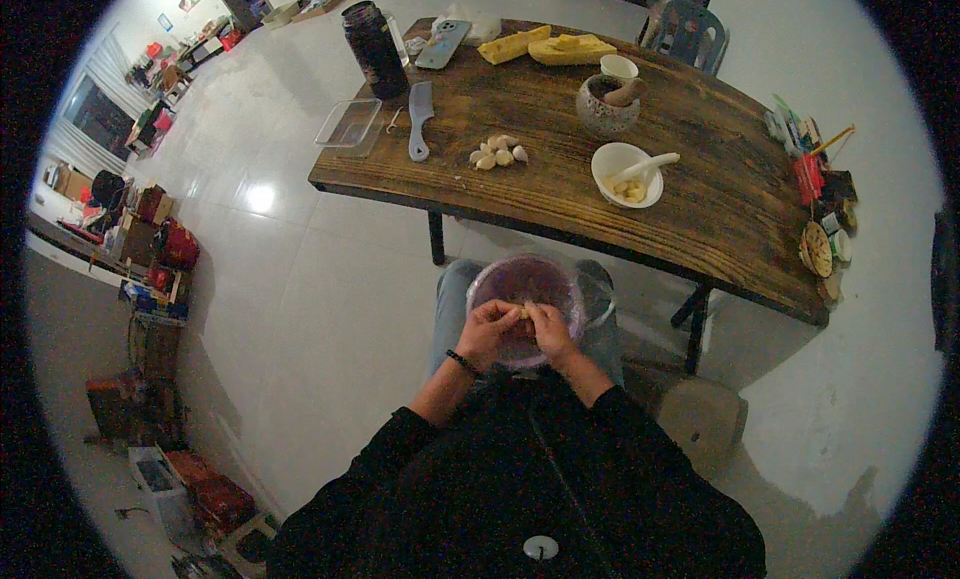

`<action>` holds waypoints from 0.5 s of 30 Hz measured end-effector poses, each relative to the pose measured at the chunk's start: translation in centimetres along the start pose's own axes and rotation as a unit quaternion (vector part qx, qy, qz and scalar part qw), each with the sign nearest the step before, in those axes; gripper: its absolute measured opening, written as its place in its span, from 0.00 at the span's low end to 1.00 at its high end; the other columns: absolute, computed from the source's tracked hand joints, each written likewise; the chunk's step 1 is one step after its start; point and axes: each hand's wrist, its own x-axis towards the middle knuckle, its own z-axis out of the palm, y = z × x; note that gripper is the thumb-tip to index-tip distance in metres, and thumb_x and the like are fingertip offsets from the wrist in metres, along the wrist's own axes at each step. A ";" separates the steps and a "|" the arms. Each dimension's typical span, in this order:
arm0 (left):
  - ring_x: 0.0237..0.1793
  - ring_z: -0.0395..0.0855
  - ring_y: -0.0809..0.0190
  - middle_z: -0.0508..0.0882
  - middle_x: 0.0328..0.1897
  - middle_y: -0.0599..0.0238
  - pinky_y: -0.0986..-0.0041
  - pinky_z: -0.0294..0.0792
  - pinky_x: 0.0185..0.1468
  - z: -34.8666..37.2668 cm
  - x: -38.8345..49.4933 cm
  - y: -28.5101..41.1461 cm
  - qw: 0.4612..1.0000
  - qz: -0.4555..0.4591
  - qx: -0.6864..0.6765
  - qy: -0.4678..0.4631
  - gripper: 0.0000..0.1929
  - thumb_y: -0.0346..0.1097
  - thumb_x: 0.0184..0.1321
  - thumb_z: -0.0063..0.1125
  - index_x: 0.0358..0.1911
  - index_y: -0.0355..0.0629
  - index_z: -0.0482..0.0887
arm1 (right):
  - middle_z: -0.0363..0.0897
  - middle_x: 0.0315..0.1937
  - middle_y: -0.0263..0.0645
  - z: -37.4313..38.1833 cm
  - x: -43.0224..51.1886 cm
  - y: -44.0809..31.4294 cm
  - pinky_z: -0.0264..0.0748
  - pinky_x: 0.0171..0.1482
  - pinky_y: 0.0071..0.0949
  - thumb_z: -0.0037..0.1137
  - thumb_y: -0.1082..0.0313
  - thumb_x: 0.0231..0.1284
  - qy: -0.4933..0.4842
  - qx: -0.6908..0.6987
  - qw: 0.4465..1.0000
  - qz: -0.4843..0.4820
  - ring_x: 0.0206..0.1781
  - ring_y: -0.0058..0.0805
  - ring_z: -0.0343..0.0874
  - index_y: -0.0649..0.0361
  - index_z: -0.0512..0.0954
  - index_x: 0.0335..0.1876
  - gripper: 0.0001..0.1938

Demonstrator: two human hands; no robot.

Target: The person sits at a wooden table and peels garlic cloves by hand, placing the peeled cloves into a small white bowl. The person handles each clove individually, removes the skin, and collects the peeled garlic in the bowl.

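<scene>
Over a pink bin with a thin clear plastic liner, held between the knees, my left hand and my right hand meet. Their fingertips pinch a small pale garlic clove from both sides. On the wooden table beyond lies a small heap of garlic cloves with their skins on. To the right of it stands a white bowl with peeled cloves and a white spoon inside. The bin's contents are too dark to make out.
The wooden table carries a light-coloured cleaver-shaped knife, a clear plastic box, a dark jar, a phone, yellow pieces and a stone mortar with a pestle. A stool stands at the right.
</scene>
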 end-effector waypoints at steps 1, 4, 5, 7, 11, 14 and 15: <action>0.35 0.80 0.66 0.82 0.33 0.66 0.73 0.74 0.42 -0.2 0.2 0.0 1.000 0.005 0.000 -0.011 0.04 0.31 0.63 0.52 0.33 0.40 0.79 | 0.71 0.21 0.27 0.1 0.1 0.4 0.62 0.27 0.19 0.42 0.53 0.67 0.015 0.005 1.000 -0.009 0.24 0.15 0.66 0.57 0.76 0.27 0.19; 0.33 0.80 0.66 0.82 0.32 0.64 0.73 0.74 0.39 -0.8 0.6 -0.2 0.999 0.032 -0.027 -0.023 0.04 0.30 0.62 0.53 0.34 0.38 0.78 | 0.73 0.22 0.28 0.0 0.3 1.5 0.64 0.28 0.19 0.41 0.53 0.67 -0.006 0.031 1.000 0.005 0.25 0.16 0.68 0.58 0.76 0.27 0.19; 0.31 0.80 0.66 0.82 0.31 0.64 0.73 0.75 0.38 -1.0 0.8 -0.1 0.998 0.043 -0.039 -0.023 0.04 0.30 0.61 0.53 0.35 0.37 0.78 | 0.74 0.23 0.29 -0.2 0.4 1.7 0.65 0.29 0.19 0.40 0.53 0.68 -0.011 0.050 0.998 0.044 0.26 0.16 0.69 0.58 0.76 0.28 0.19; 0.32 0.80 0.67 0.82 0.31 0.64 0.74 0.74 0.38 -1.2 0.9 -0.1 0.997 0.054 0.047 -0.008 0.04 0.29 0.60 0.56 0.36 0.37 0.78 | 0.76 0.25 0.31 -0.1 0.7 1.8 0.68 0.31 0.19 0.41 0.52 0.68 0.027 0.050 0.996 0.068 0.29 0.18 0.72 0.60 0.77 0.30 0.20; 0.36 0.80 0.68 0.83 0.36 0.65 0.75 0.74 0.42 -1.0 0.8 0.3 0.956 0.145 0.254 -0.009 0.06 0.28 0.58 0.57 0.38 0.38 0.80 | 0.79 0.29 0.34 -0.1 0.7 0.8 0.70 0.39 0.28 0.45 0.49 0.65 -0.014 -0.003 1.000 0.021 0.34 0.26 0.76 0.60 0.79 0.33 0.21; 0.36 0.79 0.69 0.83 0.37 0.65 0.76 0.73 0.43 -0.8 0.6 0.5 0.976 0.089 0.199 0.006 0.07 0.29 0.57 0.59 0.39 0.38 0.80 | 0.81 0.32 0.38 0.1 0.2 0.0 0.72 0.42 0.29 0.44 0.49 0.66 0.017 -0.052 0.998 -0.031 0.37 0.28 0.77 0.61 0.79 0.35 0.21; 0.36 0.79 0.69 0.83 0.37 0.65 0.76 0.73 0.43 -0.7 0.5 0.5 0.981 0.085 0.175 0.009 0.07 0.29 0.57 0.59 0.39 0.38 0.80 | 0.81 0.32 0.39 0.1 0.1 -0.2 0.72 0.43 0.30 0.44 0.50 0.66 0.014 -0.078 0.996 -0.030 0.38 0.29 0.78 0.61 0.79 0.36 0.20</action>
